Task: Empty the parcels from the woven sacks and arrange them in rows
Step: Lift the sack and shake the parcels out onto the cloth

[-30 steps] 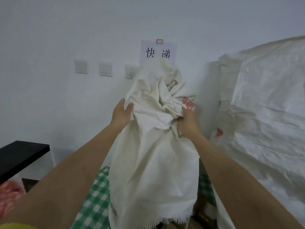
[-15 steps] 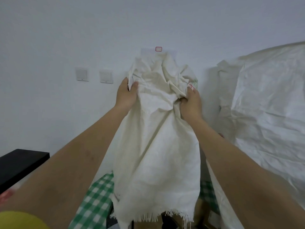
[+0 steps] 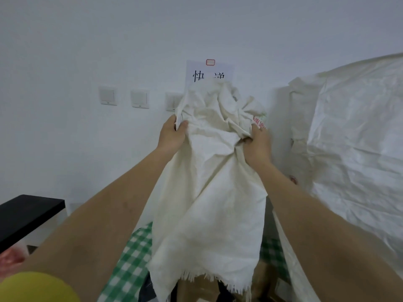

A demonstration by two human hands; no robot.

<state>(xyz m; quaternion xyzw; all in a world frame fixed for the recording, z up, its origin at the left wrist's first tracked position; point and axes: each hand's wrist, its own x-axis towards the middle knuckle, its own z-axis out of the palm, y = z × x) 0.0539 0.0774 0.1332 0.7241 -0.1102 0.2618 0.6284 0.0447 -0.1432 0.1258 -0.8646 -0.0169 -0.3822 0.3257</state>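
Observation:
A limp, cream woven sack (image 3: 209,203) hangs upside down in front of me, its frayed open mouth at the bottom. My left hand (image 3: 172,134) grips the bunched cloth on the sack's upper left. My right hand (image 3: 257,144) clutches a fold on its upper right, near a red print. Under the frayed mouth a brown cardboard parcel (image 3: 200,288) shows on the green checked cloth (image 3: 130,264). Most of what lies below is hidden by the sack.
A large full white woven sack (image 3: 353,153) stands at the right against the wall. A paper sign (image 3: 209,71) and light switches (image 3: 139,98) are on the wall behind. A black tabletop (image 3: 26,214) juts in at the left, with something red (image 3: 9,259) below it.
Both hands have dropped with the sack from their higher position half a second ago, uncovering the sign's lettering again. The grips are unchanged.

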